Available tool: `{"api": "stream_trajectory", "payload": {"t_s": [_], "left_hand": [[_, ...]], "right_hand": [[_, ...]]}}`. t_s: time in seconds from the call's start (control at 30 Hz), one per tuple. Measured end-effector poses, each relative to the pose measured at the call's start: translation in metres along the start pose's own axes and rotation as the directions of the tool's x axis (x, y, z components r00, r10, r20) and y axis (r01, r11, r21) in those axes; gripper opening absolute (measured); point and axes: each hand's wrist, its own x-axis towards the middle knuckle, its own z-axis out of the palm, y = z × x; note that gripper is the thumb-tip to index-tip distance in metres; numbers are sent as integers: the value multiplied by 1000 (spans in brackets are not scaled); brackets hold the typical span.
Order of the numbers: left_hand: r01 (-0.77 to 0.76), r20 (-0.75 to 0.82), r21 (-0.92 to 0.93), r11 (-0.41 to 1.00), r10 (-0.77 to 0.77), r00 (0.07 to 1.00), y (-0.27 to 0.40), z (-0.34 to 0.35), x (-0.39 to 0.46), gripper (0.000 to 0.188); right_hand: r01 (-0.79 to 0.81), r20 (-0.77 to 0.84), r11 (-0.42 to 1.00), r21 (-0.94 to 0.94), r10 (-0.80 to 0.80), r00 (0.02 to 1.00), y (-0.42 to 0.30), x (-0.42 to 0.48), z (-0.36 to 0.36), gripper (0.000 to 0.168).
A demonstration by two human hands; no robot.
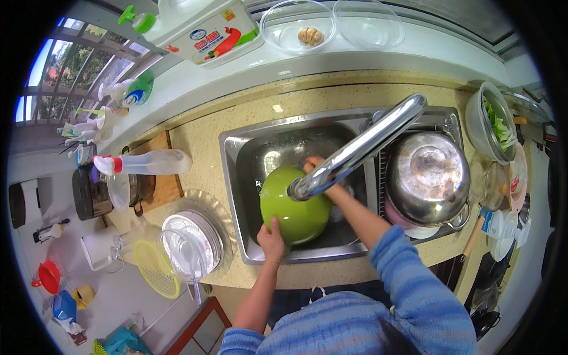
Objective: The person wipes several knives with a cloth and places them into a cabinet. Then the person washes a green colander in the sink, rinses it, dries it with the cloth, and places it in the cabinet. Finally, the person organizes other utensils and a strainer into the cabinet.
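A green bowl (288, 222) is tipped over the left basin of the stainless-steel sink (246, 155), its rounded outside facing up at me. My left hand (271, 243) grips its near edge, thumb on the green surface. At the far side of the bowl is my right hand (314, 163), partly behind the chrome faucet (368, 137); whether its fingers hold the rim or something else is hidden. The faucet spout reaches over the bowl and covers part of it. Wet highlights show on the basin floor.
An upturned steel pot (426, 177) sits over the right basin. Stacked plates (215, 239) and a spray bottle (151, 162) stand left. A bowl of leafy greens (477, 120) is at right. Garlic lies in a clear plastic bowl (277, 37) on the ledge.
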Motion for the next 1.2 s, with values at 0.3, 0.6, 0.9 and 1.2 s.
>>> {"api": "stream_trajectory", "payload": {"t_s": [0.3,0.6,0.9,1.2], "left_hand": [[289,62,-262,921,-283,957,4,-32,15,41],[756,741,-647,-95,-312,595,-43,-42,20,41],[614,574,-763,-200,-646,503,-53,-27,9,38],[590,418,-803,-80,-782,463,-30,-10,-9,30]], "right_hand": [[92,-13,996,21,-92,996,-15,-2,39,22],[-106,-464,985,-139,30,886,156,20,31,26],[289,-205,689,665,-204,957,-46,-77,-26,19],[133,-410,989,65,-95,907,3,-35,-14,18]]}}
